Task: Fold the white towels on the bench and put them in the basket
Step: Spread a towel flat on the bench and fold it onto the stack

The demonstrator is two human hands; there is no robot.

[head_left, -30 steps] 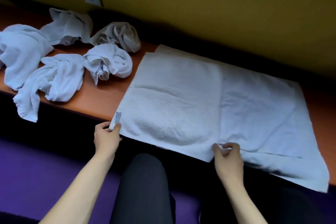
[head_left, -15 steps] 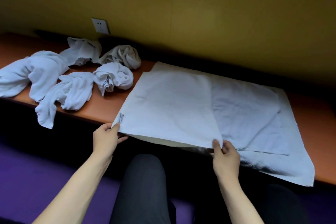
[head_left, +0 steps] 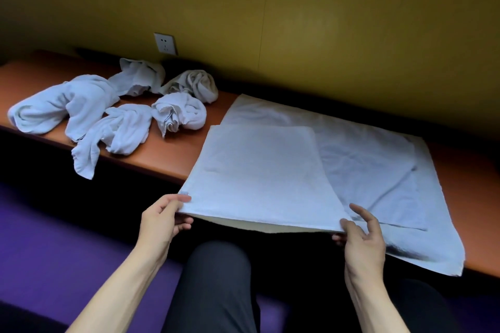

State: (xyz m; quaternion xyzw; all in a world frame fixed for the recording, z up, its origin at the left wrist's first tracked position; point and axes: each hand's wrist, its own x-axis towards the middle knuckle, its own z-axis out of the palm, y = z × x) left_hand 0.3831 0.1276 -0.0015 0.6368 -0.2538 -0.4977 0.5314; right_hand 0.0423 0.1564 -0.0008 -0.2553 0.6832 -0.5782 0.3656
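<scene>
Head view: I see the left hand and right hand each pinching a near corner of the flat towel, lifted over the bench. Five crumpled towels lie left; wall socket behind them.

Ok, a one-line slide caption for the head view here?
Both hands, left hand and right hand, lift the near edge of a flat white towel on the orange bench, crumpled towels waiting alongside.
</scene>
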